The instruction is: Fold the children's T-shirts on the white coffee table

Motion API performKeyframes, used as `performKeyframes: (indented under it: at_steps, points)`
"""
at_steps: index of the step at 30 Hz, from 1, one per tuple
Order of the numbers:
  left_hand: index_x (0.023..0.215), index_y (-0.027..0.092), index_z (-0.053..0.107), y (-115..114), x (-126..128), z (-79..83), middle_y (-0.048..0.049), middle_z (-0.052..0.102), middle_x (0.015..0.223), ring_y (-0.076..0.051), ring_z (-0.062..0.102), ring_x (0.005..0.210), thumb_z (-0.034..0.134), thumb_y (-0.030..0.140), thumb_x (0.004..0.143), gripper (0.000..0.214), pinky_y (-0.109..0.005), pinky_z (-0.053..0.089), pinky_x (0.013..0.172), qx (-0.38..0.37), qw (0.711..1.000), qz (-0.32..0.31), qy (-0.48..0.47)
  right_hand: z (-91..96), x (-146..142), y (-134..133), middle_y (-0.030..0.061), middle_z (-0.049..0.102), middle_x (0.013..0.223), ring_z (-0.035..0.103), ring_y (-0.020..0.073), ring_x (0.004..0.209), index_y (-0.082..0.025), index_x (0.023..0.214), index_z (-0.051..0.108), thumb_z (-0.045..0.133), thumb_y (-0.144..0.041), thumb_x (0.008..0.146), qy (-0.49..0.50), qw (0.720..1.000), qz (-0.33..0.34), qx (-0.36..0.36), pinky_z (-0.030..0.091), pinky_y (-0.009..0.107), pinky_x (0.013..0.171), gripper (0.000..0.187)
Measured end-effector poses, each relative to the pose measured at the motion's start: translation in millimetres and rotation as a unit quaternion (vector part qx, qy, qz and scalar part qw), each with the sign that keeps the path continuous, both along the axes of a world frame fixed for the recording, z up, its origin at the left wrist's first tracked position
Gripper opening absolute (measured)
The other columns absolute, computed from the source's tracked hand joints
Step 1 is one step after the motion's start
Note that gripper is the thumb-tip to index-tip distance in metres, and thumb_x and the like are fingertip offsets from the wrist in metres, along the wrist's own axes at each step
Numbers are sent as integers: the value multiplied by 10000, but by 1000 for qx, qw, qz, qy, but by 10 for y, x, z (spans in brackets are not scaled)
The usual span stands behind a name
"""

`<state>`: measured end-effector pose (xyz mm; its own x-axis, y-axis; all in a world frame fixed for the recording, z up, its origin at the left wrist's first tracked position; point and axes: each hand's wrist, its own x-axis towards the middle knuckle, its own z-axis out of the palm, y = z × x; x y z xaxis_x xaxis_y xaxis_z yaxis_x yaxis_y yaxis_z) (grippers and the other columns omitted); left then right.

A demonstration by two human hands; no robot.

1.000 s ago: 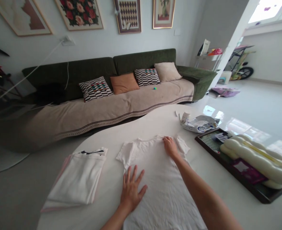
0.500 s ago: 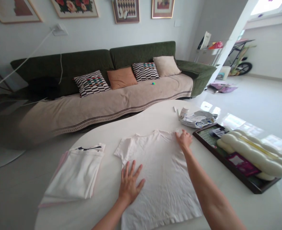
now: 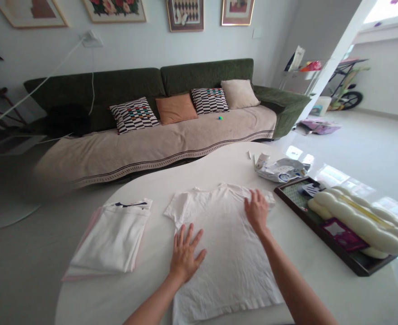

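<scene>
A white T-shirt (image 3: 224, 253) lies spread flat on the white round table (image 3: 321, 289), neck toward the sofa. My left hand (image 3: 184, 255) rests flat on its left side, fingers spread. Near the shirt's right shoulder, my right hand (image 3: 256, 211) lies palm down with fingers stretched out, just inside the right sleeve. Neither hand holds anything.
A stack of folded white clothes (image 3: 113, 237) lies left of the shirt. At the right stand a dark tray (image 3: 354, 262) carrying a cream wavy cushion (image 3: 358, 221) and a purple card, with crumpled packaging (image 3: 282, 169) behind it. A green sofa (image 3: 172, 108) with cushions lies beyond the table.
My right hand slid from the collar out to the right sleeve, then drew back a little onto the shoulder. The left hand stayed pressed flat. The view shifted slightly.
</scene>
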<state>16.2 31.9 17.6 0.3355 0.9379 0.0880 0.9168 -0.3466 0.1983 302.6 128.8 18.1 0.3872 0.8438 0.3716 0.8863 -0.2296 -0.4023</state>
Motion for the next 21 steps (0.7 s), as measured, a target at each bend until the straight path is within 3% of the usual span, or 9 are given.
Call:
performKeyframes:
  at_steps: [1, 3, 7, 10, 13, 17, 21]
  points:
    - [1346, 379, 242, -1, 2, 4, 26, 177, 1451, -302, 102, 1315, 430, 472, 818, 568, -504, 174, 1030, 0, 1000, 1, -1, -41, -205, -44, 125, 335, 1359, 260, 277, 1252, -180, 1279, 398, 323, -400, 867, -37, 996, 79, -29, 204, 461, 989, 473]
    - [1345, 385, 241, -3, 4, 11, 30, 173, 1451, -304, 104, 1316, 436, 471, 815, 571, -510, 176, 1030, 2, 1000, 1, -3, -122, -503, -112, 78, 242, 1417, 131, 292, 1302, -254, 1333, 324, 312, -486, 862, -80, 981, 145, -99, 141, 533, 993, 526]
    - [1344, 379, 250, -6, 5, 25, 31, 174, 1450, -307, 118, 1313, 454, 464, 809, 579, -508, 177, 1034, 4, 1000, 4, -10, -195, -608, -152, 85, 168, 1442, 41, 331, 1311, -291, 1370, 243, 227, -564, 859, -86, 972, 112, -188, 163, 585, 956, 580]
    - [1340, 389, 251, -9, 0, 29, 38, 172, 1450, -307, 123, 1312, 439, 501, 807, 576, -510, 177, 1034, 3, 1000, 9, -21, -191, -597, -141, 118, 137, 1445, 21, 317, 1315, -242, 1387, 202, 220, -554, 865, -98, 976, 105, -166, 151, 592, 958, 608]
    - [1340, 397, 243, -13, -7, 18, 40, 154, 1455, -310, 114, 1315, 411, 541, 805, 579, -518, 174, 1032, -3, 1000, 7, -29, -177, -774, -91, 117, 109, 1451, 3, 283, 1321, -186, 1394, 176, 239, -522, 873, -107, 971, 154, -147, 127, 569, 984, 623]
    - [1346, 400, 223, -18, -11, -2, 40, 133, 1459, -304, 90, 1321, 388, 542, 813, 575, -526, 166, 1030, 0, 1000, 5, -30, -81, -1176, 176, 124, 171, 1437, 72, 250, 1320, -121, 1380, 205, 218, -408, 902, -78, 955, 238, -157, 186, 502, 999, 558]
    - [1350, 389, 222, -12, -7, -7, 33, 137, 1459, -304, 92, 1320, 429, 506, 808, 592, -527, 162, 1031, 13, 1000, 6, -24, 24, -1483, 507, 121, 397, 1323, 302, 191, 1235, -117, 1301, 375, 216, -249, 908, -61, 942, 297, -146, 278, 333, 979, 444]
